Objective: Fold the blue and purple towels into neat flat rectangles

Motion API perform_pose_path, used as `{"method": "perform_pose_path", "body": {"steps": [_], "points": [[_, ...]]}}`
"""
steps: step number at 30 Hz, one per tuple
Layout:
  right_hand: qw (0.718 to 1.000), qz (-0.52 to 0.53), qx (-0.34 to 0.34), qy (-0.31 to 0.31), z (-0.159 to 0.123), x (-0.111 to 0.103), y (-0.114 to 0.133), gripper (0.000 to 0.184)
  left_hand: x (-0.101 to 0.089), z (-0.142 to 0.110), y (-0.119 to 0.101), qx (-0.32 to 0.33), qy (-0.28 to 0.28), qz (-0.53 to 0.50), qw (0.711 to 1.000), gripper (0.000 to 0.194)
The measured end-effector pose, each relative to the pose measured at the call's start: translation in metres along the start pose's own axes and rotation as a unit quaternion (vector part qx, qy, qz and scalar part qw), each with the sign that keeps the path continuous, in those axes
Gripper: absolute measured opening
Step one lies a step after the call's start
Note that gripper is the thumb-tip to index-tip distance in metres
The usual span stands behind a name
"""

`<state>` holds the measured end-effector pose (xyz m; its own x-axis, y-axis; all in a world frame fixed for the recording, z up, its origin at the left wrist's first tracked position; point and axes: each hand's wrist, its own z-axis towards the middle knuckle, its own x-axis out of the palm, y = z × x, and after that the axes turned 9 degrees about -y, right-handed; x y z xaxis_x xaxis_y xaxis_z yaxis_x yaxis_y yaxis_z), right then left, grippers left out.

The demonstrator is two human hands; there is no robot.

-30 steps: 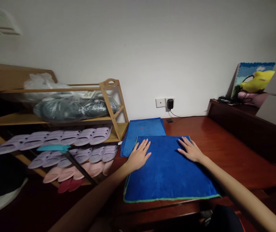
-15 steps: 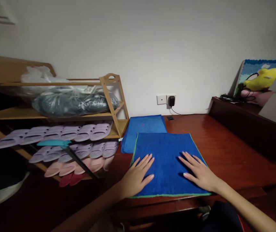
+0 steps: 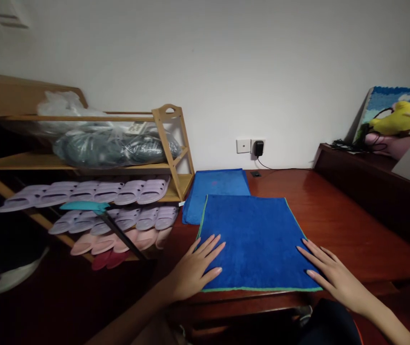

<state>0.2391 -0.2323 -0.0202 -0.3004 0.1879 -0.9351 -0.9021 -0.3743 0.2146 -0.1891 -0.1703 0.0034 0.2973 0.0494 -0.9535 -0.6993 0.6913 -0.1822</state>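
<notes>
A blue towel (image 3: 251, 239) with green edging lies spread flat on the reddish-brown wooden table (image 3: 352, 230), its near edge close to the table's front. On its left side rests my left hand (image 3: 198, 268), fingers stretched out and touching the cloth. My right hand (image 3: 334, 275) is at the right edge of the towel, fingers apart, with the fingertips over the green border. Neither hand grips anything. Behind the towel, partly covered by it, is a stack of folded blue towels (image 3: 217, 184).
A wooden shoe rack (image 3: 176, 163) stands to the left, holding lilac slippers (image 3: 154, 189), pink slippers (image 3: 124, 239) and a plastic-wrapped bundle (image 3: 111, 148). A black adapter (image 3: 258, 148) is plugged into the wall, its cord running right. A yellow plush toy (image 3: 399, 117) sits at the right.
My right hand has slid right, from the towel's surface to its right edge. The left hand has shifted slightly left toward the left edge. The view has moved a little.
</notes>
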Motion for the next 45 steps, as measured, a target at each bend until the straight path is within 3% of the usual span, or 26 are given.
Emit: {"method": "perform_pose_path", "body": {"steps": [5,11,15,20,22,25,28,31,33,36,45], "points": [[0.999,-0.03,0.01,-0.028,-0.031,0.002,-0.013,0.054,-0.002,0.001,0.0,-0.001,0.001,-0.004,1.0,0.058],[0.992,-0.073,-0.012,-0.104,-0.063,0.023,-0.015,0.072,-0.011,-0.013,-0.001,-0.014,0.013,-0.002,1.0,0.057],[0.988,-0.074,-0.037,-0.127,-0.068,0.033,-0.019,0.059,-0.013,-0.037,0.004,-0.023,0.01,-0.013,1.0,0.056],[0.997,0.016,-0.013,-0.073,-0.064,0.007,-0.032,0.049,-0.035,-0.05,0.017,-0.057,0.018,-0.063,0.996,0.048],[0.995,0.091,0.005,-0.048,-0.047,-0.011,-0.042,0.039,-0.046,-0.031,0.031,-0.077,-0.006,-0.09,0.993,0.038],[0.972,0.221,0.062,-0.055,0.008,-0.024,-0.063,0.034,-0.055,0.024,0.067,-0.089,-0.096,-0.096,0.987,0.034],[0.948,0.281,0.121,-0.088,0.085,-0.009,-0.084,0.041,-0.044,0.087,0.106,-0.139,-0.186,-0.051,0.971,0.03],[0.939,0.274,0.167,-0.12,0.153,0.023,-0.1,0.043,-0.022,0.129,0.134,-0.188,-0.216,-0.019,0.958,0.032],[0.938,0.255,0.188,-0.143,0.184,0.042,-0.108,0.042,-0.008,0.142,0.146,-0.202,-0.224,-0.013,0.953,0.03],[0.938,0.234,0.198,-0.159,0.208,0.06,-0.116,0.039,0.006,0.146,0.159,-0.206,-0.225,-0.018,0.952,0.019],[0.943,0.225,0.188,-0.157,0.221,0.07,-0.128,0.024,0.009,0.143,0.174,-0.156,-0.236,-0.123,0.951,0.011]]}}
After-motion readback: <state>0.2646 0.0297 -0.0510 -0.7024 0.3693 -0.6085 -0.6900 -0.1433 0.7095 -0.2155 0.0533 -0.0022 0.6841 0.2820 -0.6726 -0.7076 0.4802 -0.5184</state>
